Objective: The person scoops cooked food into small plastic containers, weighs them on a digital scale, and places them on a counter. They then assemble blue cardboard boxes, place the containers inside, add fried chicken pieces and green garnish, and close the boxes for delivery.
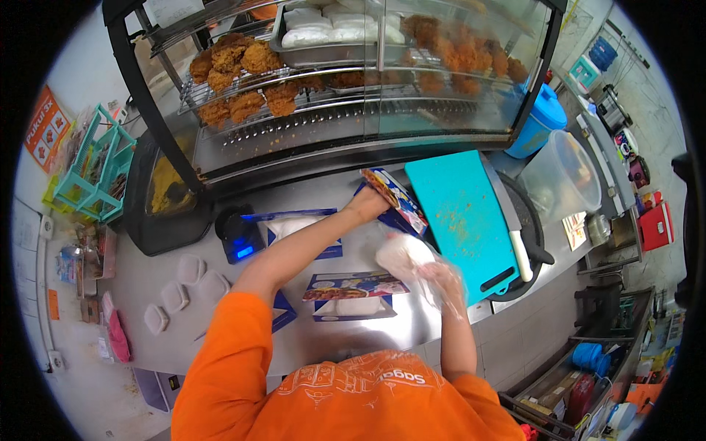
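Note:
My left hand (370, 203) grips the printed lid of a blue cardboard food box (398, 199), which stands tilted beside the cutting board. In my right hand (438, 275), covered by a clear plastic glove, is a white wrapped packet (405, 254), held just below that box. Nearer to me lies an open food box (353, 308) with a white packet inside. Another open box (331, 248), also holding something white, is partly hidden behind my left forearm. A further blue box (284, 313) shows beside my left sleeve.
Right of my hands lies a turquoise cutting board (455, 220), with a white-handled knife (520, 256) along its edge. A glass display case (353, 146) with fried chicken stands behind. At left are a lit digital scale (241, 242) and several small white lidded tubs (175, 297).

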`<state>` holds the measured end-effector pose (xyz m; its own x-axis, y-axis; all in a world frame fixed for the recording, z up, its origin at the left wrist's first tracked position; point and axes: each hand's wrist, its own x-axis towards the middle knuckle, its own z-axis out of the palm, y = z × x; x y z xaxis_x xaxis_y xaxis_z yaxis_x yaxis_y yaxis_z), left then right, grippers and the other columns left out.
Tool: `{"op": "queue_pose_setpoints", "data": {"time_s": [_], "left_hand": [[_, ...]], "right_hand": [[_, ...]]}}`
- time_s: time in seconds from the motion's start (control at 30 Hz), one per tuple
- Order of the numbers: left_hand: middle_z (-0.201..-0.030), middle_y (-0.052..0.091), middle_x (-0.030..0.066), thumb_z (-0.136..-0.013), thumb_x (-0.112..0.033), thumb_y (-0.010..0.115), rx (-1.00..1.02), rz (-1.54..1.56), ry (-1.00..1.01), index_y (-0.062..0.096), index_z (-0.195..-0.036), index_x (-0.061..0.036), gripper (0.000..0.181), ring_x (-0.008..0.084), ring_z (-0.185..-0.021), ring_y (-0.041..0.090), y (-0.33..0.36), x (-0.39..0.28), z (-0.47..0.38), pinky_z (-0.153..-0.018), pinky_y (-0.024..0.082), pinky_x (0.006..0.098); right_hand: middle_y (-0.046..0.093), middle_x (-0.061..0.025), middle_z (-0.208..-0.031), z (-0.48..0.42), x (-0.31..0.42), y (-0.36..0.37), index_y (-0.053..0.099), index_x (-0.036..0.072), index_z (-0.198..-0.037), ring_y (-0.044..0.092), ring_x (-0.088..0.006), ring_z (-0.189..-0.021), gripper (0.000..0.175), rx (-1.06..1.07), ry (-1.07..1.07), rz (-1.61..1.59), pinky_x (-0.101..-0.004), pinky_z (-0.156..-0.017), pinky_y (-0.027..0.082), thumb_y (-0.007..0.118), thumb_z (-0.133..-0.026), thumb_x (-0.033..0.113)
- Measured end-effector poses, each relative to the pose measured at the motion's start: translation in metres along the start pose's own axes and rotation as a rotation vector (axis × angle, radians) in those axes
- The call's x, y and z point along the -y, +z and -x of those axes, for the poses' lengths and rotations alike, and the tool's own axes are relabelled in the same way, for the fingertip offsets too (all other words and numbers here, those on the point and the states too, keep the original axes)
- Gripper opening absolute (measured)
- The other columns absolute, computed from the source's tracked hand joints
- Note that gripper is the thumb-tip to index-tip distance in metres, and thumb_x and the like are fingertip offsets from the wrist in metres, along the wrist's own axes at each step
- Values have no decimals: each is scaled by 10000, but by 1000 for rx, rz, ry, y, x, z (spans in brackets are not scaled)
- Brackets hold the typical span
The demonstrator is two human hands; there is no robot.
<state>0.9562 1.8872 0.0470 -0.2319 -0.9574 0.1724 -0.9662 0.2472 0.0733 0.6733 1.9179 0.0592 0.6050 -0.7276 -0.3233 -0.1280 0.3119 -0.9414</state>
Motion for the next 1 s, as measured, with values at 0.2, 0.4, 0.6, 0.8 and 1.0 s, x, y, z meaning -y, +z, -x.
{"op": "queue_pose_setpoints", "data": {"time_s": [0.2, 0.4, 0.6, 0.8, 1.0], "left_hand": [[-978, 611, 114, -772, -87, 500, 115, 317, -39, 614, -968, -89, 227, 284, -984, 566, -15, -20, 54, -839, 464, 363], [-1095, 570, 152, -777, -36, 481, 342, 304, -34, 546, -1090, -65, 321, 298, -979, 577, -16, -32, 75, -815, 486, 385], [-1254, 442, 239, -798, -124, 534, 449, 317, -25, 429, -1217, 54, 467, 336, -1183, 438, -94, -66, 105, -988, 370, 409], [-993, 618, 146, -845, -203, 551, -337, 883, -184, 584, -1027, 8, 281, 309, -878, 595, -226, -129, 274, -770, 474, 364], [-686, 592, 58, -840, -155, 542, -1221, 1106, -839, 616, -765, -12, 178, 132, -690, 565, -205, -153, 435, -613, 432, 272]], "right_hand": [[495, -111, -1206, -75, 61, 41, 414, 82, -1304, 459, -222, -1116, 799, 370, -244, 90, -316, -937, 375, 788, -618, 249], [335, -203, -1333, -119, 65, 62, 330, 221, -1357, 322, -357, -1248, 851, 230, -542, 1278, -445, -1020, 296, 761, -625, 273], [172, -231, -1433, -114, 77, 101, 189, -41, -1371, 127, -339, -1346, 769, 475, -443, 1700, -405, -1094, 135, 429, -868, 488], [591, -226, -872, -16, 188, 243, 601, 6, -904, 566, -370, -833, 353, 826, -581, 1318, -447, -734, 438, 511, -852, 343], [401, -265, -1288, -34, 24, 497, 345, 59, -1321, 453, -344, -1164, 779, 746, -756, 1567, -452, -920, 408, 643, -707, 434]]}}
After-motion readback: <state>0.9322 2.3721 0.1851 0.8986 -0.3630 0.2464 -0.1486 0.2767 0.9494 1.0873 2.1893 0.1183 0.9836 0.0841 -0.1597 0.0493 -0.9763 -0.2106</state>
